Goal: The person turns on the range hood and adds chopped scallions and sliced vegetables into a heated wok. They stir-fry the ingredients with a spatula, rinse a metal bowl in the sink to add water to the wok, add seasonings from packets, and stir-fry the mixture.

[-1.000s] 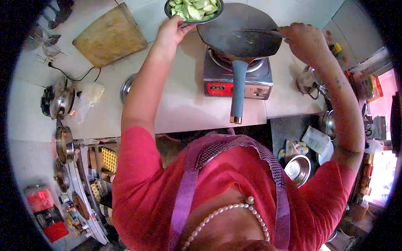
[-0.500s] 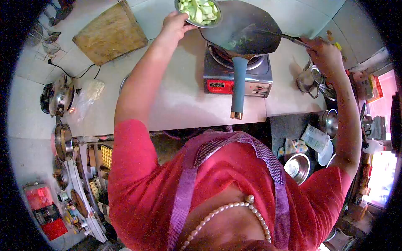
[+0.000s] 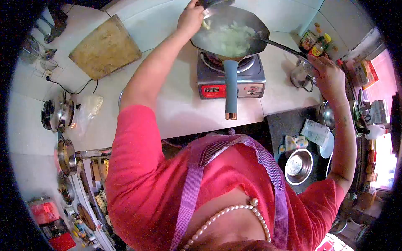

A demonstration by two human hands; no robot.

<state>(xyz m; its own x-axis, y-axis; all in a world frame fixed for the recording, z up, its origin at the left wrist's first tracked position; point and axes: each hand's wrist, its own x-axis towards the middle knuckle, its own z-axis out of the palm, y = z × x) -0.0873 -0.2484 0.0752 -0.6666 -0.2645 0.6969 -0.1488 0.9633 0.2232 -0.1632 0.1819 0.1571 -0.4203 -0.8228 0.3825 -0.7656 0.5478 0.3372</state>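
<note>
inside the wok (image 3: pixel 251 50), pale green pieces (image 3: pixel 235 39)

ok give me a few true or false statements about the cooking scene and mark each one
1. The right hand grips the spatula. True.
2. The left hand grasps the wok's handle. False: it holds a bowl.
3. Pale green vegetable slices lie in the wok. True.
4. The wooden cutting board is right of the single-burner stove. False: it is on the left.
5. The wok's handle points away from the person. False: it points toward the person.
6. Haze hangs over the wok. True.
</note>
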